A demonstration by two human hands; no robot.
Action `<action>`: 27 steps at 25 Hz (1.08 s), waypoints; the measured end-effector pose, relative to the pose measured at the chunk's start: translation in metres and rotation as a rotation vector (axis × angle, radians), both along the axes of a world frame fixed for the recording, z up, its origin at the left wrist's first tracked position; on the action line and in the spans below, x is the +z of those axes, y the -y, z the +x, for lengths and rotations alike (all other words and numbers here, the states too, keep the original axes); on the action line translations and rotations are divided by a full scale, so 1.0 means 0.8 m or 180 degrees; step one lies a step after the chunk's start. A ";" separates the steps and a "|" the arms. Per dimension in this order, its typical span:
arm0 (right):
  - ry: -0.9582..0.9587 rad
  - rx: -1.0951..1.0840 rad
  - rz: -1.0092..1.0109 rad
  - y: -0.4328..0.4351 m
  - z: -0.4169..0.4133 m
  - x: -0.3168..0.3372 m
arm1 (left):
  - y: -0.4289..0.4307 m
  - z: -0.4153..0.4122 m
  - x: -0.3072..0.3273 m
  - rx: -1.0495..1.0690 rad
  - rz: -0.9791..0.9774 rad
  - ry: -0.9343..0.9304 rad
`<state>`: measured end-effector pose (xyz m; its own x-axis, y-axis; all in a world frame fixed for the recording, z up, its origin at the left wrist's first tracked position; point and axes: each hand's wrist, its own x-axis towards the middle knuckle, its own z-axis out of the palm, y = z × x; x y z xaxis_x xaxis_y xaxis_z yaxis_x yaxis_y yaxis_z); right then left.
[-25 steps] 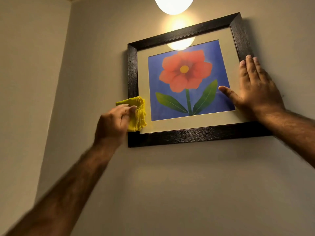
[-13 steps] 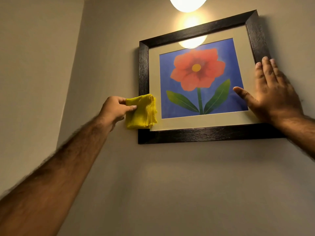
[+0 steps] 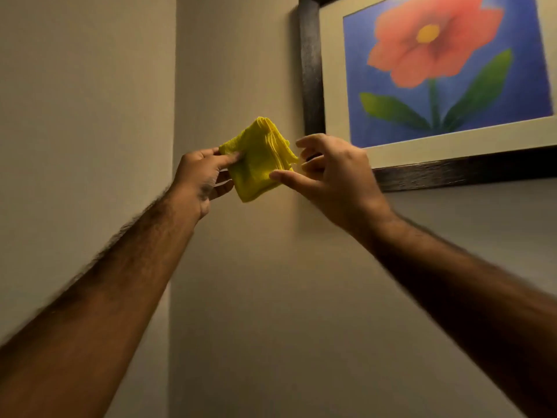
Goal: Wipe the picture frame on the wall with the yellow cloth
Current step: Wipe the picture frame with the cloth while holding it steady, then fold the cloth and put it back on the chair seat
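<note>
Hanging between both hands, the yellow cloth [image 3: 259,159] is folded into a thick square pad turned on its corner like a diamond, its stacked layer edges showing along the upper right side. I see it held up in the air in front of the wall [image 3: 241,297], just left of the picture frame [image 3: 310,70] and level with the frame's lower left corner, not touching the frame as far as I can tell. On the cloth's left corner, my left hand [image 3: 199,179] pinches it: the thumb lies across the near face with its tip on the fabric, and the other fingers [image 3: 221,188] curl behind and under the pad. On the right, my right hand [image 3: 334,179] comes in with the thumb tip touching the cloth's lower right edge, while its fingers [image 3: 310,143] are bent and slightly spread just beside the layered edge; whether they actually press the fabric I cannot tell. That hand overlaps the frame's lower left corner in this view. The dark wooden frame holds a cream mat and a print of a red flower [image 3: 434,46] with green leaves on blue. Farther left, the wall turns at a corner into a second wall face [image 3: 84,116].
</note>
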<state>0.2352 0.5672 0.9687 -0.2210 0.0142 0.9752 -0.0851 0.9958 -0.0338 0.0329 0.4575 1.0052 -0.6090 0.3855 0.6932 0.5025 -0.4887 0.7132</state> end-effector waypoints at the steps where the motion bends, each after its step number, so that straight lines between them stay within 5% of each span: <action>1: 0.0204 0.0137 -0.0569 0.013 -0.029 -0.010 | 0.015 -0.009 -0.011 0.0044 -0.0026 0.0030; 5: 0.1117 0.1955 -0.2533 0.047 -0.139 -0.058 | 0.089 -0.059 -0.074 0.0361 -0.0235 0.0231; 9: 0.1699 0.2883 -0.3459 0.076 -0.228 -0.139 | 0.164 -0.111 -0.162 0.0604 -0.0550 0.0651; 17: 0.3232 0.2960 -0.4189 0.178 -0.370 -0.403 | 0.337 -0.190 -0.449 0.1008 -0.0822 0.2045; 27: 0.5298 0.2175 -0.4796 0.344 -0.436 -0.795 | 0.497 -0.162 -0.857 0.1649 -0.1015 0.3845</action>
